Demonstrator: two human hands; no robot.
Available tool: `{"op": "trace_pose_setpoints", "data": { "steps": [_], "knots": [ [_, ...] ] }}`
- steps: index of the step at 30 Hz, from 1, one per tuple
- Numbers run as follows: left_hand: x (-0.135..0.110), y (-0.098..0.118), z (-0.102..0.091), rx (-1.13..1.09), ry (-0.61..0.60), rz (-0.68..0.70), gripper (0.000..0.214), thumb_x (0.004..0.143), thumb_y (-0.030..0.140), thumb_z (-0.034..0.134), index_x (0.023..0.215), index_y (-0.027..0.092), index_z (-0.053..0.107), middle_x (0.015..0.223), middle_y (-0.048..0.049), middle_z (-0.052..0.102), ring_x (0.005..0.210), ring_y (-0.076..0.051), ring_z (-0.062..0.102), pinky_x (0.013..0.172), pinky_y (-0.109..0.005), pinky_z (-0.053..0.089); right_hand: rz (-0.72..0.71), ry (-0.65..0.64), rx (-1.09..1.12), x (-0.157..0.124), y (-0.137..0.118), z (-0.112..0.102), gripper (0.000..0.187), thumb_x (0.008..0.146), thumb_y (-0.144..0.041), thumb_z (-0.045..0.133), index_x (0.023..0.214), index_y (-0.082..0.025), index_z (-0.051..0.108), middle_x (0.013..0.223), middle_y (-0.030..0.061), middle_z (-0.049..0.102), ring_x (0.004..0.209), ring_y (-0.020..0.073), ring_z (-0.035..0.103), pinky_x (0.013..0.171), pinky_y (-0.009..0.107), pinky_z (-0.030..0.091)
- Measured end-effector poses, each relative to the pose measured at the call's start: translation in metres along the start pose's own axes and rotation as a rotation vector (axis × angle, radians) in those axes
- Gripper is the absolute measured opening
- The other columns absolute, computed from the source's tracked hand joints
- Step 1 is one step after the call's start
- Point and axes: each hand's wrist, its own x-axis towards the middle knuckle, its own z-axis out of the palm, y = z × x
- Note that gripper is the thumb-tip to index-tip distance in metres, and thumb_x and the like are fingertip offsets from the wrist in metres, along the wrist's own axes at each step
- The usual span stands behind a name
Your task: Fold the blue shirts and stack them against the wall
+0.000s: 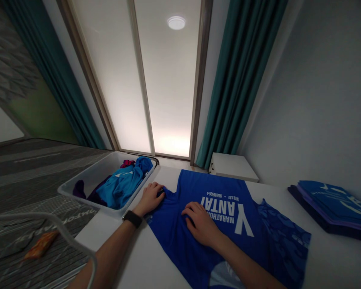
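Observation:
A blue T-shirt (192, 185) with white "YANTAI MARATHON" lettering lies spread on the white table, its print upside down to me. My right hand (201, 222) rests palm down on the shirt beside the lettering, fingers spread and slightly bent. At the shirt's left sleeve edge is my left hand (152, 197), with a black band on the wrist. Its fingers lie outstretched with the thumb apart, touching the sleeve's edge. The far-right sleeve (284, 228) has a darker wave-like pattern and lies flat.
Left of the table stands a translucent plastic bin (66, 188) holding crumpled blue, purple and red clothes (120, 186). Folded garments (333, 202) are stacked at the table's right. A white cabinet (234, 166) stands behind. A pale cable (69, 237) crosses the lower left, near an orange packet (40, 245).

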Motion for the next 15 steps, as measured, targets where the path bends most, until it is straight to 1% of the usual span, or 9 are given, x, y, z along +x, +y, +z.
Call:
{"op": "trace_pose_setpoints", "data": {
  "steps": [4,7,10,12,15],
  "knots": [
    [-0.002,0.0,-0.004,-0.043,-0.002,0.013,0.015,0.083,0.026,0.052,0.09,0.02,0.063,0.095,-0.0068,0.063,0.096,-0.026,0.053,0.085,-0.039,0.039,0.045,-0.012,0.001,0.0,-0.002,-0.001,0.024,0.085,-0.006,0.05,0.1,-0.022,0.061,0.104,0.0054,0.058,0.102,0.0211,0.052,0.092,0.038,0.042],
    [-0.004,0.002,-0.009,-0.141,0.025,0.028,0.01,0.083,0.026,0.05,0.085,0.019,0.058,0.083,-0.0039,0.061,0.084,-0.023,0.055,0.078,-0.035,0.04,0.035,-0.088,-0.052,0.008,-0.002,-0.007,0.025,0.085,-0.006,0.05,0.101,-0.022,0.061,0.104,0.0051,0.059,0.101,0.021,0.053,0.089,0.037,0.041],
    [-0.008,0.008,-0.015,-0.279,0.053,0.034,0.008,0.085,0.027,0.046,0.083,0.021,0.05,0.073,0.0006,0.057,0.07,-0.018,0.054,0.067,-0.03,0.039,-0.001,-0.187,-0.087,0.031,0.002,-0.014,0.024,0.088,-0.007,0.047,0.1,-0.022,0.062,0.099,0.0038,0.061,0.096,0.0198,0.055,0.084,0.034,0.041],
    [-0.01,0.012,-0.019,-0.338,0.072,0.032,0.006,0.084,0.026,0.045,0.081,0.021,0.046,0.07,0.0028,0.053,0.065,-0.016,0.052,0.063,-0.028,0.037,0.009,-0.182,-0.071,0.053,0.008,-0.013,0.027,0.092,-0.009,0.041,0.106,-0.022,0.061,0.1,0.0043,0.062,0.094,0.0178,0.056,0.084,0.031,0.041],
    [-0.012,0.014,-0.022,-0.406,0.076,0.049,0.002,0.082,0.023,0.045,0.081,0.022,0.044,0.068,0.004,0.052,0.063,-0.015,0.051,0.062,-0.027,0.036,0.045,-0.149,-0.133,0.084,0.019,-0.003,0.03,0.091,-0.008,0.041,0.112,-0.019,0.06,0.102,0.0072,0.06,0.098,0.019,0.055,0.084,0.03,0.039]
  ]
}}
